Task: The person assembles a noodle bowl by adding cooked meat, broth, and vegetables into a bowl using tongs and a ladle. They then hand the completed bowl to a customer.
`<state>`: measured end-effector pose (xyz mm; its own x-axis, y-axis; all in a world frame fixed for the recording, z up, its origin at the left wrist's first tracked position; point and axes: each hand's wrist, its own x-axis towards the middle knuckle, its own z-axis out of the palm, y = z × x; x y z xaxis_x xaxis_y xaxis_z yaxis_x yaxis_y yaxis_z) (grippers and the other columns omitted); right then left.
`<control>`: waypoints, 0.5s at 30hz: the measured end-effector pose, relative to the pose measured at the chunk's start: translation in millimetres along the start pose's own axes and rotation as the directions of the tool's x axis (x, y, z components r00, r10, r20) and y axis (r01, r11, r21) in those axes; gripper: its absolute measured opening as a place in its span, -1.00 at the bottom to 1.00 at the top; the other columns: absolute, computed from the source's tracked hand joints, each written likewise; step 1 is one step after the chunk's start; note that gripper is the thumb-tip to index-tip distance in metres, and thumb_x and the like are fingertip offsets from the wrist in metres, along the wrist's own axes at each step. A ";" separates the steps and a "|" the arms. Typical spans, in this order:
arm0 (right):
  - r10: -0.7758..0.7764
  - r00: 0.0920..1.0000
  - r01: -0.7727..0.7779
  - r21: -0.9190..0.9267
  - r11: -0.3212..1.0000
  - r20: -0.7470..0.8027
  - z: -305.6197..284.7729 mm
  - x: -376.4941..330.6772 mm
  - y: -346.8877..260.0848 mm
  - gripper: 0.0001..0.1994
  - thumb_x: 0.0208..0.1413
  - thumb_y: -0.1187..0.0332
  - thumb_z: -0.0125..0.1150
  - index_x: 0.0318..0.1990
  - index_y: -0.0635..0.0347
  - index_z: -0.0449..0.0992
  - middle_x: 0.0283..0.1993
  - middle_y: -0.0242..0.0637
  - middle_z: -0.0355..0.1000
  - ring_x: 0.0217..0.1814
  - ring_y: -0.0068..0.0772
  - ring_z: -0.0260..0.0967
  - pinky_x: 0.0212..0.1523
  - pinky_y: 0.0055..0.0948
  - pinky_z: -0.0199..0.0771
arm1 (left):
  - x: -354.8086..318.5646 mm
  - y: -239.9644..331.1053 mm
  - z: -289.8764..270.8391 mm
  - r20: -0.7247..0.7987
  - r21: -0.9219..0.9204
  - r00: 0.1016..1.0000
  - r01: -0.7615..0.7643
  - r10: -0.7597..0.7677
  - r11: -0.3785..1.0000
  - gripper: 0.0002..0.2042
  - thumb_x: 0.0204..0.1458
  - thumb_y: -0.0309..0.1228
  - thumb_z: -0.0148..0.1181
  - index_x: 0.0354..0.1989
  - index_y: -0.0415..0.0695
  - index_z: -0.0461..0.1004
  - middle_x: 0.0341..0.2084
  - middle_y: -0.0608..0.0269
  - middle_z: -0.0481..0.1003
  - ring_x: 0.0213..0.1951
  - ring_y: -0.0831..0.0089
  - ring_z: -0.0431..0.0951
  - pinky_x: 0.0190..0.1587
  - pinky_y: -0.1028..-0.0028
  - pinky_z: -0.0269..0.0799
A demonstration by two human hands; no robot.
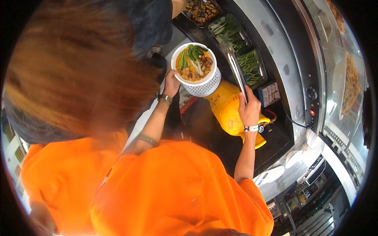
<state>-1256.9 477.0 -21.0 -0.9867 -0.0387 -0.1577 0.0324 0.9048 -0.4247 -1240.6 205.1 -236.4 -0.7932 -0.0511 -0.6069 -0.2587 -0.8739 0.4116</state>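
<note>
My left hand [171, 83] grips the near left rim of a white bowl [214, 65]. The bowl holds orange broth or sauce with leafy greens [194, 52], green beans [183, 59] and brown meat-like pieces [192, 75]. In my right hand [249, 108] is a pair of metal tongs [237, 70], closed around the handle end. The tongs' tips reach up to the edge of a tray of leafy greens [228, 29], beside a tray of cut green beans [250, 65]. Whether the tips pinch anything is too blurred to tell.
Beneath the bowl stands a white perforated stool-like piece [204, 87], next to a yellow gas cylinder [228, 112]. A tray of brown cooked pieces [200, 11] lies at the far end. Close on my left is another person [78, 74]. White plates [293, 158] sit lower right.
</note>
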 end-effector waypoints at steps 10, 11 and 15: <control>0.194 0.976 -0.188 -0.062 0.980 0.103 94.7 167.5 4.1 -0.55 0.25 0.16 0.18 0.17 0.28 0.48 -0.03 0.29 0.51 0.07 0.32 0.47 0.13 0.05 0.46 | -9.9 -2.7 -34.3 -0.046 0.011 0.988 0.147 -0.146 0.989 -0.57 0.11 -0.36 0.05 0.15 -0.31 0.38 0.13 0.09 0.47 0.21 0.24 0.42 0.33 0.24 0.23; 0.217 0.970 -0.208 -0.087 0.974 0.113 106.3 178.2 4.4 -0.54 0.25 0.15 0.18 0.18 0.26 0.48 0.01 0.29 0.51 0.10 0.32 0.46 0.15 0.04 0.45 | -19.9 -7.5 -37.4 -0.069 0.055 0.990 0.126 -0.122 0.990 -0.57 0.11 -0.38 0.04 0.14 -0.32 0.39 0.12 0.10 0.48 0.19 0.24 0.43 0.34 0.24 0.21; 0.243 0.950 -0.218 -0.144 0.965 0.195 152.7 234.2 6.9 -0.46 0.25 0.04 0.16 0.29 0.13 0.40 0.13 0.17 0.49 0.21 0.23 0.43 0.20 0.06 0.42 | -64.9 -16.6 -40.6 -0.049 0.065 0.980 0.195 -0.192 0.979 -0.42 0.05 -0.39 0.03 0.31 -0.28 0.24 0.23 0.08 0.39 0.28 0.21 0.34 0.40 0.23 0.13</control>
<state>-1463.4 409.4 -197.0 -0.8987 0.1009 -0.4267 0.2232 0.9430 -0.2470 -1162.4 203.3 -231.5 -0.7007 0.0945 -0.7071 -0.4441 -0.8335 0.3287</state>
